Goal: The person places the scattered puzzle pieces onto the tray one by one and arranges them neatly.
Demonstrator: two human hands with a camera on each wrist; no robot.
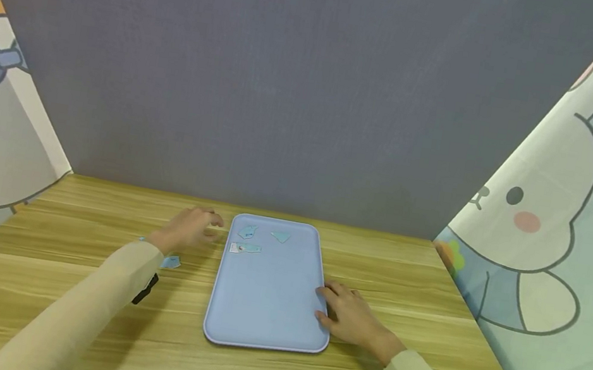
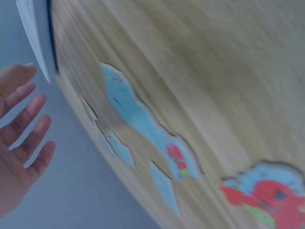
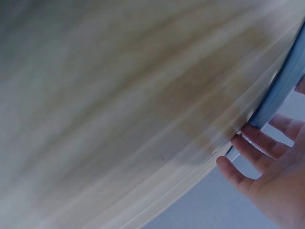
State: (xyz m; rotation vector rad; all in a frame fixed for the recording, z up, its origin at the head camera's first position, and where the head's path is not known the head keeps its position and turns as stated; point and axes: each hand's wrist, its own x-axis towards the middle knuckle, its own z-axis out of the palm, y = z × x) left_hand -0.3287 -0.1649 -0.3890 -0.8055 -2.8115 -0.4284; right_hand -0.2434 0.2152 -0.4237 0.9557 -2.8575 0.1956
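A pale blue tray lies on the wooden table. Three flat, light blue jigsaw-like pieces are in its far part: a small one, a triangular one and a longer one by the left rim. Just left of the tray, my left hand is over the table, blurred, with spread fingers holding nothing visible. My right hand rests against the tray's right rim, its fingers extended and touching the edge. Under the left forearm, a light blue piece shows on the table, partly hidden.
In the left wrist view, several loose pieces lie on the table, among them a long blue piece with a red flower and one with a red figure. A grey panel stands behind; printed cloths flank the table.
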